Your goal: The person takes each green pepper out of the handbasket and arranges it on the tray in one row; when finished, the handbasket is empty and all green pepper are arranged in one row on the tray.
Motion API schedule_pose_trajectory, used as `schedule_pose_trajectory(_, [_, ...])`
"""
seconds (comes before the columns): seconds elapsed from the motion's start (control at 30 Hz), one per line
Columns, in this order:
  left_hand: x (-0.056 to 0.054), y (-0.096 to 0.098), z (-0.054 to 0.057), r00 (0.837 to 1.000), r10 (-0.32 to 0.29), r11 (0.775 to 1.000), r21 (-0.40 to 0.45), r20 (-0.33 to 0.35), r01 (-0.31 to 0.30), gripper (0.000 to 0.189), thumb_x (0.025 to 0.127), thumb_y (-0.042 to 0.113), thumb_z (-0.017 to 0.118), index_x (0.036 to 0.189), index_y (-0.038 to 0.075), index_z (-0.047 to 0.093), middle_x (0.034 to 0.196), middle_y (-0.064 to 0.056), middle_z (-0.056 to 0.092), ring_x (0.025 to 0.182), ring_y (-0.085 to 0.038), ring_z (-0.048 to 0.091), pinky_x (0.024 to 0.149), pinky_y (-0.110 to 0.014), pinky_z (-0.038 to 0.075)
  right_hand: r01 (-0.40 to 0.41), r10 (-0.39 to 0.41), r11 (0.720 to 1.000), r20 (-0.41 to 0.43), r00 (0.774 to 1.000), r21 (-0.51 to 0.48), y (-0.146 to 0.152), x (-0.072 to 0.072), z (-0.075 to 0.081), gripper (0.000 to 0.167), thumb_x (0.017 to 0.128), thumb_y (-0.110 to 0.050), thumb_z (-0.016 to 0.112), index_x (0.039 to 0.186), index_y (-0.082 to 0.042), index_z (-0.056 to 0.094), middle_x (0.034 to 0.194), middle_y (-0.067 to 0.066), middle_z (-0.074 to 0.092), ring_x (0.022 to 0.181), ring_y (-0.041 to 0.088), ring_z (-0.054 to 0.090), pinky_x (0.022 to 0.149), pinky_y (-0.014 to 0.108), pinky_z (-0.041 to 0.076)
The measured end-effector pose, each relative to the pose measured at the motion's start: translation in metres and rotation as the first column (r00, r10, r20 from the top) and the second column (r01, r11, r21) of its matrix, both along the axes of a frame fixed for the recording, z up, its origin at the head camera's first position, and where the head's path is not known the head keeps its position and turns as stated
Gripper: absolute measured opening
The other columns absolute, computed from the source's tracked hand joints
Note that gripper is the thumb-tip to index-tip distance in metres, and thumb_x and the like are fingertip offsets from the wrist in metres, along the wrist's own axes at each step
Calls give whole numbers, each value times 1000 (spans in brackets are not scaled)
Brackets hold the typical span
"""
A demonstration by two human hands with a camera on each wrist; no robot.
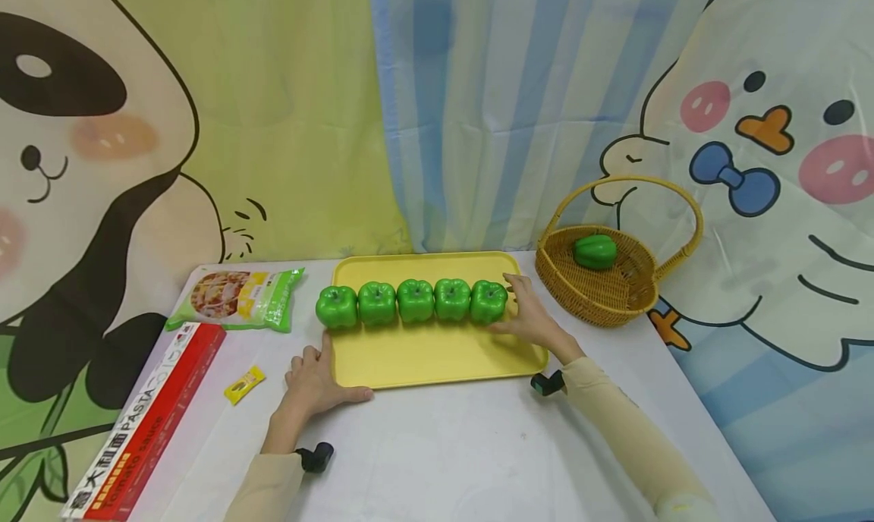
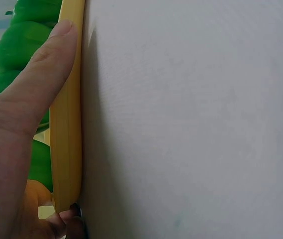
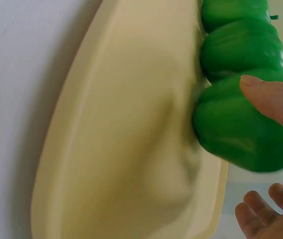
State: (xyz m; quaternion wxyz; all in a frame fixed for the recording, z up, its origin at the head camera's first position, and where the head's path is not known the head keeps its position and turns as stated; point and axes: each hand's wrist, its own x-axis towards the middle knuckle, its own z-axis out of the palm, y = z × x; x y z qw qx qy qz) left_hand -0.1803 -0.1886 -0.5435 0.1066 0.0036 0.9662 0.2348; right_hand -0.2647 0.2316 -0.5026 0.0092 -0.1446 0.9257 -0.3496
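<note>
Several green bell peppers point(image 1: 416, 302) stand in a row on a yellow tray point(image 1: 423, 359), stems up. My left hand point(image 1: 312, 382) spreads around the tray's near left corner. Its thumb point(image 2: 51, 64) lies straight along the tray's front edge in the left wrist view, and its other fingers are at the short left side. At the right end of the row, my right hand point(image 1: 529, 313) is spread around the last pepper point(image 3: 245, 124). In the right wrist view the thumb point(image 3: 270, 99) overlaps that pepper, while the fingers point(image 3: 265, 209) stand loosely apart from it.
At the right back stands a wicker basket point(image 1: 573, 290) with a tall handle and one green pepper point(image 1: 595, 251) inside. On the left lie a food packet point(image 1: 235, 298), a red pasta box point(image 1: 146, 423) and a small yellow sachet point(image 1: 244, 385). Cartoon-printed curtains point(image 1: 464, 112) hang behind the table.
</note>
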Motion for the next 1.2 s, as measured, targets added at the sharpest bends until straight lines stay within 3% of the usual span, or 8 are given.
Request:
schedule_pose_trajectory(0.3, [-1,1,-2,1000,-3,1000,-2,10,4,153,56,81,80,161,4,-1,127,-25,44,101,-35,38,80,-46,33,-2,0,999,-43,999,-40,36,9,19,112,72,-26,92,157,-4,22,154,24,27,139,43,37,110,60,39])
schedule_pose_trajectory(0.47, [-1,2,-2,1000,-2,1000,-3,6,2,154,56,81,79,161,3,0,126,-25,44,101,-36,38,81,-46,33,36,-37,999,-67,997,-8,58,9,38,110,78,-40,86,159,-8,20,156,24,25,141,43,34,110,64,35])
schedule_pose_trajectory(0.63, [-2,3,-2,1000,-3,1000,-11,-5,3,153,56,81,79,161,2,0,125,-26,44,101,-37,39,81,-48,34,123,-122,992,-105,987,1,84,1,50,100,87,-44,76,159,-8,18,158,23,25,142,44,34,110,65,34])
schedule_pose_trajectory(0.87, [-2,2,-3,1000,-2,1000,-17,1,2,153,56,81,79,161,2,0,128,-27,43,103,-38,39,84,-50,35,234,-243,965,-76,967,-115,115,-11,58,93,93,-44,69,159,-6,16,156,27,26,140,48,35,111,63,35])
schedule_pose_trajectory(1.2, [2,1,0,1000,-5,1000,-7,2,5,153,56,82,79,161,0,1,129,-28,43,103,-38,39,84,-51,35,331,-342,929,-48,938,-164,140,-31,61,92,94,-53,62,159,-6,17,157,26,24,141,47,34,110,62,35])
